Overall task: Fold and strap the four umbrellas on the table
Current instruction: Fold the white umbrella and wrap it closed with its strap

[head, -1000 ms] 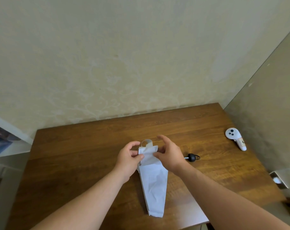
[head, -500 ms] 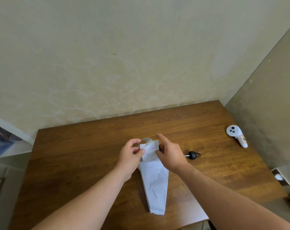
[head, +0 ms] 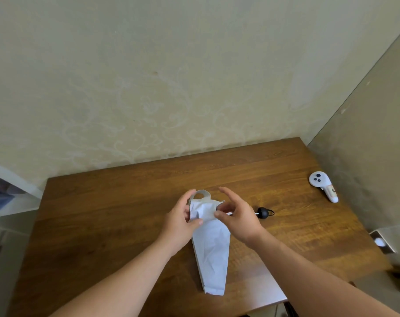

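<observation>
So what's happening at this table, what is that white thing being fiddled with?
A person is working on a folded white umbrella lying on a wooden table. The left hand and right hand both pinch the bunched fabric at its far, wide end, next to a strap loop that hangs loose, so it does not look fastened yet. A black knob handle pokes out to the right. A white controller lies untouched near the wall.

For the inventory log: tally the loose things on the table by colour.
White: 2, the folded umbrella fabric and the controller.
Black: 1, the round knob.
Total: 3.
</observation>
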Tool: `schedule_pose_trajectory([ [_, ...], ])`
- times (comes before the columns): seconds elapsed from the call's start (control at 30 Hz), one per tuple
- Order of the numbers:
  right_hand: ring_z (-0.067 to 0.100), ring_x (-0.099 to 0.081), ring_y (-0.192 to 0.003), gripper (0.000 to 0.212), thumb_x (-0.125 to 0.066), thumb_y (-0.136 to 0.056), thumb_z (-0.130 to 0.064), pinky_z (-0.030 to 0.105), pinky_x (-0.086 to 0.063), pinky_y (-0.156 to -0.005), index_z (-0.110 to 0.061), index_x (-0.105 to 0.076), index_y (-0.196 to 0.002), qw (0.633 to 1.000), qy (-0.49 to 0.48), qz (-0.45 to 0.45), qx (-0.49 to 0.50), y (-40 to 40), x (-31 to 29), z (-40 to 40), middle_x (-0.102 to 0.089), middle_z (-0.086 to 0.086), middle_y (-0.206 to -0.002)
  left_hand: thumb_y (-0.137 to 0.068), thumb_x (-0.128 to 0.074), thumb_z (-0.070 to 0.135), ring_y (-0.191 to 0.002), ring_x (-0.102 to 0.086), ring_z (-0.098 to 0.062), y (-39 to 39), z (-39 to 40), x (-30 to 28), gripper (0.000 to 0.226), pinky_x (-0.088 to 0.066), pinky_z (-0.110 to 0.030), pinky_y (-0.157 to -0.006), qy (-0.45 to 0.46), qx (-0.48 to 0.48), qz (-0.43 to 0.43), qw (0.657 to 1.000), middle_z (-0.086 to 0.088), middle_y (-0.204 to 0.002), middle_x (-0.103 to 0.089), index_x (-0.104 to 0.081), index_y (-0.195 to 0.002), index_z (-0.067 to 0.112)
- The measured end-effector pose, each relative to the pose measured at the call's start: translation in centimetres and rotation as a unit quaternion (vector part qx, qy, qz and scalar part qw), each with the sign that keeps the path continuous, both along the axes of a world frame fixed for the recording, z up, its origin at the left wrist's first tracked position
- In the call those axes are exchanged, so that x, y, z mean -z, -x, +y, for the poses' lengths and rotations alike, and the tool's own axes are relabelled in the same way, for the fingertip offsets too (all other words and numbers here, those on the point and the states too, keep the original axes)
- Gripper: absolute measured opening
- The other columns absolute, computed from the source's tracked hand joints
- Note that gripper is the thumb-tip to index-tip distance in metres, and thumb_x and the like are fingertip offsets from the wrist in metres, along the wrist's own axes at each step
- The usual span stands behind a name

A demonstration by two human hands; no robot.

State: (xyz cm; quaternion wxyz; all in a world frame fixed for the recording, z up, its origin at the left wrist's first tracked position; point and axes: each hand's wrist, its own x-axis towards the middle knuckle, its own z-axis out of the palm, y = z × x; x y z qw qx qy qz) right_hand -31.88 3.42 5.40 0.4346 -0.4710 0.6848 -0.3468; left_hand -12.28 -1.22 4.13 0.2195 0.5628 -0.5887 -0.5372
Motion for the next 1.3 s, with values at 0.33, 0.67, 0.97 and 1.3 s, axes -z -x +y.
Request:
schedule_pose_trajectory([
  [0.33, -0.003, -0.062, -0.094, 0.03, -0.078, -0.093, -0.027, 0.005, -0.042, -0.076, -0.032, -0.074, -0.122, 0.983, 0.005, 0.168, -0.07, -0.4, -0.7, 0.7, -0.069, -0.019, -0.099, -0.098, -0.073, 0.019, -0.102, -0.071, -0.008, -0.8, 0.5, -0.5, 0.049, -0.055, -0.011, -0.071, 0.009, -0.016, -0.035, 0.999, 0.012, -0.112, -0.073, -0.055, -0.135, 0.045],
  [0.67, 0.0, -0.062, -0.081, 0.024, -0.083, -0.081, -0.013, 0.015, -0.049, -0.069, -0.034, -0.074, -0.086, 0.991, -0.047, 0.115, -0.038, -0.8, 1.9, 5.2, -0.071, -0.014, -0.087, -0.1, -0.069, 0.037, -0.097, -0.067, -0.007, -1.2, 4.5, 1.5, 0.028, -0.056, -0.027, -0.083, -0.075, -0.086, -0.011, 0.993, 0.01, -0.105, -0.07, -0.049, -0.119, 0.039],
  [0.97, 0.018, -0.066, -0.078, 0.031, -0.08, -0.087, -0.041, 0.031, -0.055, -0.066, -0.022, -0.063, -0.103, 0.973, -0.204, -0.085, 0.069, -2.0, 4.2, 7.1, -0.073, 0.004, -0.094, -0.099, -0.072, 0.026, -0.104, -0.066, -0.017, -0.2, 5.9, 3.1, 0.035, -0.057, -0.028, -0.082, -0.217, -0.125, -0.017, 0.968, 0.002, -0.118, -0.068, -0.06, -0.131, 0.021],
  [1.3, 0.019, -0.069, -0.101, 0.012, -0.074, -0.094, -0.028, 0.03, -0.056, -0.075, -0.017, -0.072, -0.098, 0.938, -0.318, -0.132, 0.038, -1.9, 5.2, 7.6, -0.073, 0.002, -0.105, -0.094, -0.077, 0.022, -0.102, -0.065, -0.013, -1.0, 6.7, 4.3, 0.03, -0.056, -0.028, -0.081, -0.255, -0.098, -0.057, 0.96, 0.005, -0.113, -0.068, -0.066, -0.122, 0.026],
])
